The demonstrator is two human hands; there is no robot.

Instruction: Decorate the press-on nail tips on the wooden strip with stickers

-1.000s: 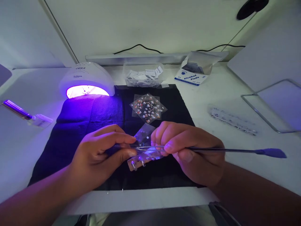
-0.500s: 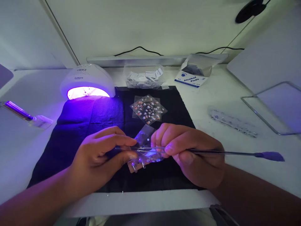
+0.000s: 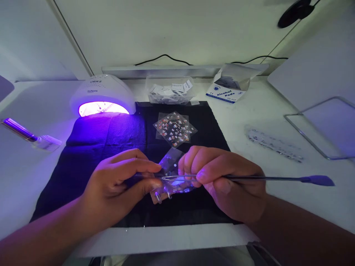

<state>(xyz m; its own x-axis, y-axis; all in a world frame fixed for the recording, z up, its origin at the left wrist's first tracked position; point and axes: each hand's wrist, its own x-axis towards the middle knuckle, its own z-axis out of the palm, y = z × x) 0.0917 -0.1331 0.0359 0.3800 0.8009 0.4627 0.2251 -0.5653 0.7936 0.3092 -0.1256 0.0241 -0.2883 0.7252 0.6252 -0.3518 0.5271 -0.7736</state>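
Over the dark mat, my left hand [image 3: 119, 184] is closed, its thumb and forefinger pinching the edge of a clear, shiny plastic film [image 3: 179, 181]. My right hand [image 3: 227, 181] is closed around a thin metal cuticle pusher [image 3: 277, 179], whose flat spatula end points right. The tool's other end reaches across the film toward my left fingertips; its exact contact is hard to see. Below the film, small clear rounded pieces [image 3: 167, 193] stand on a pinkish block, partly hidden. A transparent sticker sheet [image 3: 170, 159] lies just behind my fingers.
A lit UV nail lamp [image 3: 104, 94] stands at the back left of the black mat [image 3: 202, 138]. Patterned sticker sheets [image 3: 175, 129] overlap behind my hands. Farther back are a tub of packets [image 3: 169, 90] and an alcohol pads box [image 3: 229, 87]. A brush-like item [image 3: 30, 135] lies left.
The cuticle pusher has shifted and turned slightly in my right hand. Both hands stay almost in place.
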